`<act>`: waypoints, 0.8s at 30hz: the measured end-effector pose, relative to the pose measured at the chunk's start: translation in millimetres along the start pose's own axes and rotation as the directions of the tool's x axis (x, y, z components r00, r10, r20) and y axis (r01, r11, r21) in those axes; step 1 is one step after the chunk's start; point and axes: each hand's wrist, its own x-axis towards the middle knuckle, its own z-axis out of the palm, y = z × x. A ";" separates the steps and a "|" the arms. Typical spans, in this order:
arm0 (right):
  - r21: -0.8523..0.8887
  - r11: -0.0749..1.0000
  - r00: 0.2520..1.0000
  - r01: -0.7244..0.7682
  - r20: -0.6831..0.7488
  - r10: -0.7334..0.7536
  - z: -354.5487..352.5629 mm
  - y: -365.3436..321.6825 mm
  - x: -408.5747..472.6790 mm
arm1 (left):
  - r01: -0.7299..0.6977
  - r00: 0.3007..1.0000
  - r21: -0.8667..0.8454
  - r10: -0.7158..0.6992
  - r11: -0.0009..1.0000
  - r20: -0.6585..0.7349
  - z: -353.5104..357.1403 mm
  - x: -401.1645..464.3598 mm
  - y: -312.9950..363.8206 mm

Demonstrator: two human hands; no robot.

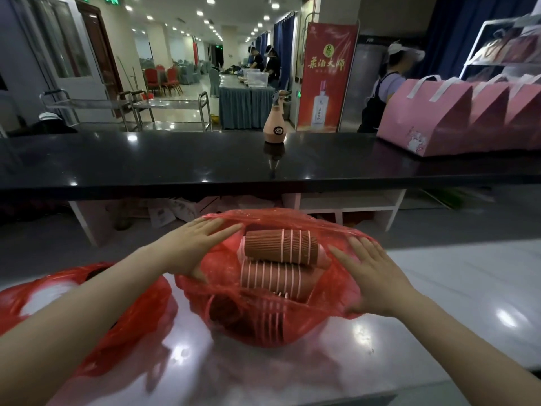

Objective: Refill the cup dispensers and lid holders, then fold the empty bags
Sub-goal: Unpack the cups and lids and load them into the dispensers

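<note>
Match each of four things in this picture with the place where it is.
Things:
1. spray bottle
2. stacked cups
3. pink gift bags
4. left hand

Places:
A. inside the open red bag
B. right end of the black counter
C. on the red bag's left edge
D. middle of the black counter

Pairs: 1-D, 2-A, 3-B, 4-C

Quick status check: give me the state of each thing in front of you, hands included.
Red plastic bag of cups: mouth spread open, lying on the white counter.
Brown ribbed paper cup stacks: nested, lying sideways inside the bag.
Left hand: fingers straight, pressing the bag's left rim.
Right hand: fingers straight, pressing the right rim.
Second red plastic bag: crumpled, at left.
Pink spray bottle: upright on the black counter.
</note>
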 end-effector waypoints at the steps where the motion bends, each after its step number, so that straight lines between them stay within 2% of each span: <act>1: 0.091 0.996 0.999 -0.012 -0.030 0.015 -1.7 -2.0 7.2 | 0.008 1.000 -0.091 -0.008 0.996 -0.009 -0.3 2.9 2.0; 4: 0.259 0.966 0.961 -0.020 -0.260 0.090 -5.9 -2.3 28.9 | 0.006 0.979 -0.343 -0.076 0.939 -0.190 0.2 11.6 0.9; 6: 0.259 0.966 0.940 -0.006 -0.328 0.094 -6.7 2.4 42.2 | -0.013 0.955 -0.354 -0.093 0.935 -0.280 1.7 17.0 -3.0; 8: 0.204 0.979 0.965 -0.014 -0.254 0.067 -3.8 9.2 54.7 | 0.008 0.968 -0.336 -0.091 0.942 -0.232 6.3 22.1 -7.7; 11: 0.145 0.989 0.995 -0.035 -0.086 0.048 6.1 21.6 74.4 | 0.099 0.991 -0.248 -0.117 0.964 -0.061 23.6 29.9 -16.5; 13: 0.121 0.993 1.000 -0.016 -0.003 0.017 17.4 28.9 87.1 | 0.128 0.992 -0.146 -0.124 0.981 0.039 43.6 35.2 -21.0; 16: 0.122 0.993 0.994 0.011 0.109 -0.025 37.2 33.9 103.7 | 0.160 0.979 -0.087 -0.147 0.983 0.138 73.2 45.6 -19.4; 21: 0.322 0.947 0.959 -0.001 0.269 -0.091 53.8 46.1 128.5 | 0.221 0.948 -0.121 -0.183 0.968 0.261 97.9 57.4 -17.5; 24: 0.453 0.891 0.944 -0.024 0.304 -0.129 62.3 56.9 135.6 | 0.258 0.942 -0.204 -0.199 0.944 0.270 101.0 59.8 -18.9</act>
